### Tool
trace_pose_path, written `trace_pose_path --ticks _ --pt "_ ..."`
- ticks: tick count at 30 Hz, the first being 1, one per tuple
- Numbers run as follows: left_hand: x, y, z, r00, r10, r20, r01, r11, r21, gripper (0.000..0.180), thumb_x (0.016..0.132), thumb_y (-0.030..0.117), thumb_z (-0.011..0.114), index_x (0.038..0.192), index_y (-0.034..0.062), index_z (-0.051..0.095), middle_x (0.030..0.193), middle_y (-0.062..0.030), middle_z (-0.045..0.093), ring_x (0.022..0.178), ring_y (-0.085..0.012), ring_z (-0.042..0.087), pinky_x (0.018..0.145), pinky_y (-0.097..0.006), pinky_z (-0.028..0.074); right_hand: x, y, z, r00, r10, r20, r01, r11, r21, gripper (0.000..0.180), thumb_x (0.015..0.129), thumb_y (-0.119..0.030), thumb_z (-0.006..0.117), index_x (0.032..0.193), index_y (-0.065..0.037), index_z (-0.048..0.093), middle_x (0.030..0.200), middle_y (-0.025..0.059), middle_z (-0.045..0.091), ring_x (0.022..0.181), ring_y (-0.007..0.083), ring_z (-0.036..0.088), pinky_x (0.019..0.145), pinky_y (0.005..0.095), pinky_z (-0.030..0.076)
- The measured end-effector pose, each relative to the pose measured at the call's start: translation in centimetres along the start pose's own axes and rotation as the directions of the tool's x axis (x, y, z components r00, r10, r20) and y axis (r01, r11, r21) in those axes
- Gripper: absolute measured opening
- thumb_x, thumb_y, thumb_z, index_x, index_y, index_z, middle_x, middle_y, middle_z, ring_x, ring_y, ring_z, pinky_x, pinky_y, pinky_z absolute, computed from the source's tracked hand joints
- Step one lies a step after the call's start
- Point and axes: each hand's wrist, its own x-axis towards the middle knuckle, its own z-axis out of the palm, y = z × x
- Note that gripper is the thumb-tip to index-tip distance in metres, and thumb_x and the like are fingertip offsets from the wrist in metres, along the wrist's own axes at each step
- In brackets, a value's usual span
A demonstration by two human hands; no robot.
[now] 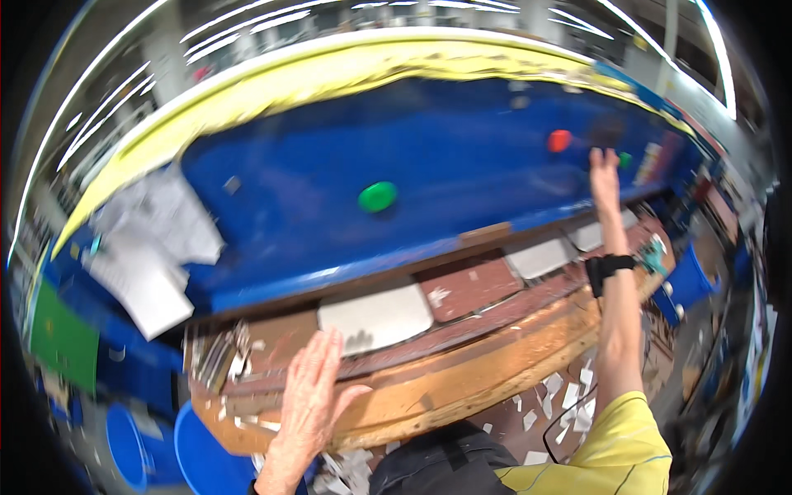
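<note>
My left hand (309, 404) hovers above the front of a wooden workbench (462, 363), fingers stretched out, thumb apart, nothing in it. Beneath its fingertips lies a white panel (375, 313) set in the bench top. My right arm, with a black wristband (610, 268), reaches far to the right. The right hand (605, 177) has its fingers extended, somewhat blurred, over a blue sloping surface (289, 181). Close by it are a red round object (559, 141), a small green one (624, 160) and a dark blurred patch. Farther left on the blue surface sits a green round object (378, 197).
White paper sheets (157, 247) hang at the left. Blue bins (210, 454) stand at lower left, and another blue bin (691, 276) at the right. Paper scraps (569, 404) litter the floor. A yellow sheet (330, 66) edges the back; a teal object (652, 256) lies at the bench's right end.
</note>
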Motion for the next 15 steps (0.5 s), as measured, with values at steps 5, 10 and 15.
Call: trace_pose_path --ticks 5,10,15 --pt "11.0 1.6 1.0 0.973 0.223 -0.062 -0.195 0.935 0.297 0.103 0.06 0.014 0.082 0.146 -0.0006 0.027 0.152 -0.0217 0.027 0.14 -0.0389 0.027 0.112 -0.054 0.021 3.3 3.2 -3.6 0.95 -0.306 0.057 0.245 0.62 -0.746 0.046 0.096 -0.03 0.044 0.126 0.005 0.043 0.121 0.0364 0.049 0.119 0.0486 0.045 0.108 0.049 0.031" --pt "15.0 2.1 0.6 0.962 0.269 -0.047 -0.21 0.841 0.498 0.069 0.092 0.027 0.051 0.15 0.0027 0.022 0.157 -0.0152 0.021 0.145 -0.0297 0.02 0.115 -0.051 0.015 3.3 1.0 -1.2 0.971 0.226 -0.079 -0.221 0.974 0.057 0.074 0.095 -0.044 0.042 0.145 0.007 0.021 0.151 0.0284 0.021 0.134 0.0448 0.032 0.112 0.0455 0.028" --pt "16.2 0.7 1.5 0.954 0.3 -0.002 -0.221 0.708 0.671 0.076 0.09 0.031 0.057 0.15 0.0024 0.02 0.157 -0.0132 0.022 0.145 -0.0265 0.02 0.115 -0.048 0.016 4.7 1.3 -3.6 0.914 0.295 -0.279 -0.274 0.955 0.113 0.072 0.096 -0.044 0.042 0.145 0.005 0.023 0.153 0.0255 0.019 0.131 0.048 0.034 0.11 0.05 0.03"
